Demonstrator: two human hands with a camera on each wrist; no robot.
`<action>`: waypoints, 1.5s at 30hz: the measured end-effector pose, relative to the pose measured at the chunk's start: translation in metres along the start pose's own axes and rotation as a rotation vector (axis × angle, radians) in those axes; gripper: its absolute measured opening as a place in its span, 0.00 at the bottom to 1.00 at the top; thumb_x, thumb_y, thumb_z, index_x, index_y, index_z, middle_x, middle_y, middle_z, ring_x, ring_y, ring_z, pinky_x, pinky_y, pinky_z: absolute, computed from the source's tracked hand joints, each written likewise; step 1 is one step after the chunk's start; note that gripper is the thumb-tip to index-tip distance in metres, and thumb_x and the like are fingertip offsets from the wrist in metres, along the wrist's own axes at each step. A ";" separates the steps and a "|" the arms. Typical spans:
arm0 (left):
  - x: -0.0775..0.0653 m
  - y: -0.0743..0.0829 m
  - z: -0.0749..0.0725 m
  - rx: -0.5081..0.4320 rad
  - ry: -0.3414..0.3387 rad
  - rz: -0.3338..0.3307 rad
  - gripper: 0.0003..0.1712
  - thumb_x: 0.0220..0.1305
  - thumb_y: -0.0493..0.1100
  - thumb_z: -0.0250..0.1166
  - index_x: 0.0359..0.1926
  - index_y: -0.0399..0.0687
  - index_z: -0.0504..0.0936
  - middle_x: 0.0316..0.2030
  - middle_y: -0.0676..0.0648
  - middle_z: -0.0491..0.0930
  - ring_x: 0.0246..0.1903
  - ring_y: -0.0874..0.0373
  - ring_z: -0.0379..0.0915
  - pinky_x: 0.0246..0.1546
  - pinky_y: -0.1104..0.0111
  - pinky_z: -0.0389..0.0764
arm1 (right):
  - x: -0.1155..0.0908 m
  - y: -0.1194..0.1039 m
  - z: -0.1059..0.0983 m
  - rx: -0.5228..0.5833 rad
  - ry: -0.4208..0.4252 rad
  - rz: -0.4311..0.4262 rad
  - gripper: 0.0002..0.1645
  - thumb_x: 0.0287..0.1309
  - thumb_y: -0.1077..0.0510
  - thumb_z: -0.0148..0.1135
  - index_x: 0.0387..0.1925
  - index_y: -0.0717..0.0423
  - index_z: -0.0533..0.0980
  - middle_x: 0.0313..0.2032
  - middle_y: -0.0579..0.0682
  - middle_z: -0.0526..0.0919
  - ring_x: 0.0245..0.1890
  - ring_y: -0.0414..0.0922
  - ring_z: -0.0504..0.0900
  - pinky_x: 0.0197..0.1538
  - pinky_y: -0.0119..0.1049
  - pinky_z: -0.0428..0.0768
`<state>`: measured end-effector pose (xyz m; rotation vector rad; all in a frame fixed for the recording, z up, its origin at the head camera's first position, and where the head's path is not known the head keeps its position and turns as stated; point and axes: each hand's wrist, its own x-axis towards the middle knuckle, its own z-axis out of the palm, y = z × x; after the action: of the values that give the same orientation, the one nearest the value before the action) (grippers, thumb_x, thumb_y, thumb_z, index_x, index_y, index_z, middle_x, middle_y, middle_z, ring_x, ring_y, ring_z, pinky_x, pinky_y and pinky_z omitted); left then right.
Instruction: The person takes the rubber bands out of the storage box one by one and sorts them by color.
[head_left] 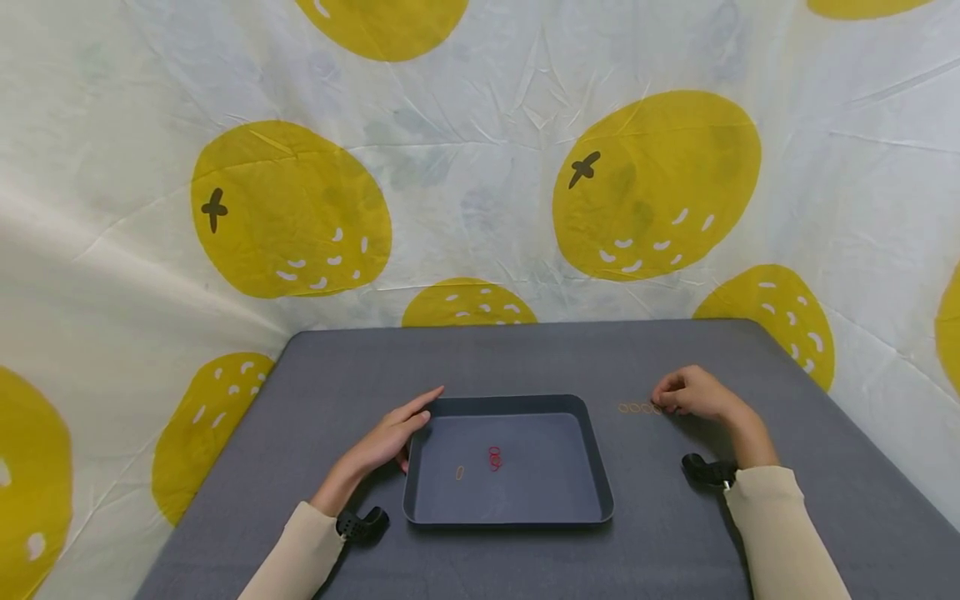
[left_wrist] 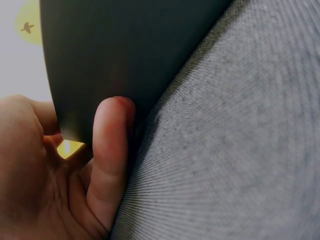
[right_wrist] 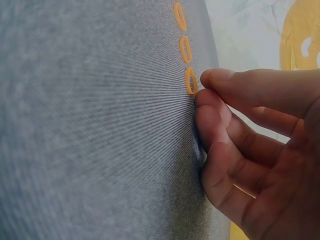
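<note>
Left hand [head_left: 386, 437] grips the tray [head_left: 543, 471], right hand [head_left: 693, 393] (pinch unclear) curled by orange bands [right_wrist: 182, 49].

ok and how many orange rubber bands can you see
5: one rubber band lies in the tray, and four rubber bands lie in a row on the table by the right hand. That hand could be hiding more.

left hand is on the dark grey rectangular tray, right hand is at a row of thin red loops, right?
Only the colour is wrong: the right wrist view shows a row of thin orange loops at the right hand. The left hand is on the dark grey rectangular tray.
</note>
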<state>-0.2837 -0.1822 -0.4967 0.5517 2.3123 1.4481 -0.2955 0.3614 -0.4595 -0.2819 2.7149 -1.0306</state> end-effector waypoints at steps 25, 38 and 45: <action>0.002 -0.006 0.003 -0.004 -0.002 -0.009 0.28 0.84 0.53 0.48 0.80 0.73 0.59 0.80 0.39 0.55 0.14 0.52 0.73 0.17 0.55 0.84 | -0.009 0.001 -0.001 0.001 0.018 -0.005 0.11 0.69 0.63 0.61 0.42 0.70 0.85 0.34 0.55 0.87 0.32 0.42 0.81 0.33 0.33 0.82; 0.002 -0.005 0.002 -0.005 0.000 -0.001 0.29 0.84 0.53 0.47 0.81 0.71 0.58 0.80 0.40 0.55 0.14 0.52 0.74 0.17 0.55 0.84 | -0.007 -0.009 -0.002 0.017 0.028 -0.048 0.12 0.69 0.64 0.62 0.43 0.72 0.84 0.35 0.57 0.87 0.31 0.40 0.80 0.33 0.34 0.82; 0.000 -0.003 0.002 -0.008 0.003 0.004 0.29 0.84 0.53 0.48 0.81 0.70 0.59 0.80 0.39 0.56 0.15 0.52 0.74 0.17 0.55 0.84 | -0.006 -0.019 -0.004 0.024 0.046 -0.062 0.13 0.69 0.62 0.63 0.44 0.71 0.84 0.34 0.55 0.86 0.29 0.39 0.78 0.32 0.33 0.80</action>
<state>-0.2834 -0.1818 -0.5006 0.5524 2.3080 1.4609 -0.2890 0.3520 -0.4431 -0.3449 2.7487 -1.0988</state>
